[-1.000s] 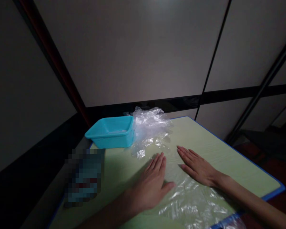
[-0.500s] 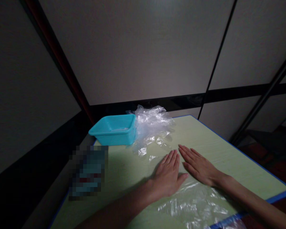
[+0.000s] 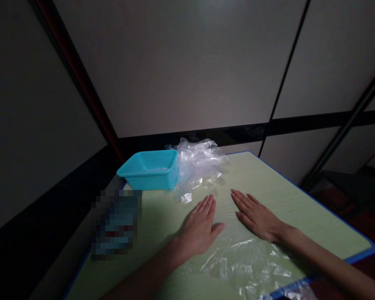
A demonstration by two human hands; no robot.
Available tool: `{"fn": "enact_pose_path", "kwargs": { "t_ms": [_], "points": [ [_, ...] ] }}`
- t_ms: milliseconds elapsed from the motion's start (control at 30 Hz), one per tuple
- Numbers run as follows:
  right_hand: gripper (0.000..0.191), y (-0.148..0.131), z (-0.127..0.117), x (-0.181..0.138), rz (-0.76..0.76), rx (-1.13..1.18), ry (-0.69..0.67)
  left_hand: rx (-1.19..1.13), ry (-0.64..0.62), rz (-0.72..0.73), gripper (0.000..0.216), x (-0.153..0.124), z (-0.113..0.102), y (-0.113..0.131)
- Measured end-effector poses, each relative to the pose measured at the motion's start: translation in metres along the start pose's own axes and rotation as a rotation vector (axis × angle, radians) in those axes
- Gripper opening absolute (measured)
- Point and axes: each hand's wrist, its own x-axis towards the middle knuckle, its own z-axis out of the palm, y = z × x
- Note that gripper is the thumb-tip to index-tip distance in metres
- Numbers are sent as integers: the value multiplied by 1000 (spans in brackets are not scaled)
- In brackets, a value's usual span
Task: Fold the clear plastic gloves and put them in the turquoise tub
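Note:
A thin, clear plastic sheet or bag (image 3: 246, 262) lies spread on the pale green table, its creased near end hanging over the front edge. My left hand (image 3: 198, 227) rests flat on its far left part, fingers stretched forward and thumb out to the side. Opposite it, my right hand (image 3: 258, 216) lies flat at the right, fingers pointing to the far left. Neither hand grips anything. Beyond my fingertips sits a loose heap of crumpled clear plastic (image 3: 200, 162). How far the flat plastic reaches under my palms is hard to see.
A turquoise plastic basin (image 3: 151, 171) stands at the table's back left, touching the heap; something pale lies inside. A blurred-out flat item (image 3: 117, 225) is at the left edge. The table (image 3: 315, 225) has blue edging. Panelled doors (image 3: 187, 75) rise close behind it.
My left hand has slid to the left, widening the gap between my hands. The right hand has barely moved. The flat plastic looks drawn a little leftward.

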Motion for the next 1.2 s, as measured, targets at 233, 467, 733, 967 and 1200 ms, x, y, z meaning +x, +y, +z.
{"fn": "enact_pose_path", "kwargs": {
  "t_ms": [233, 467, 733, 967, 1200],
  "points": [
    [56, -8, 1, 22, -58, 18, 24, 32, 44, -19, 64, -7, 0, -18],
    [56, -7, -1, 29, -82, 29, -3, 22, 15, -22, 68, -10, -6, -26],
    [54, 2, 0, 31, -178, 91, 3, 5, 26, -40, 68, -10, -5, -22],
    [55, 25, -6, 34, -82, 104, -10, 30, 72, -87, 68, -6, -1, -13],
    [58, -4, -10, -18, 75, 192, 95, 12, 61, -98, 67, -4, 0, -12]
  ]
}}
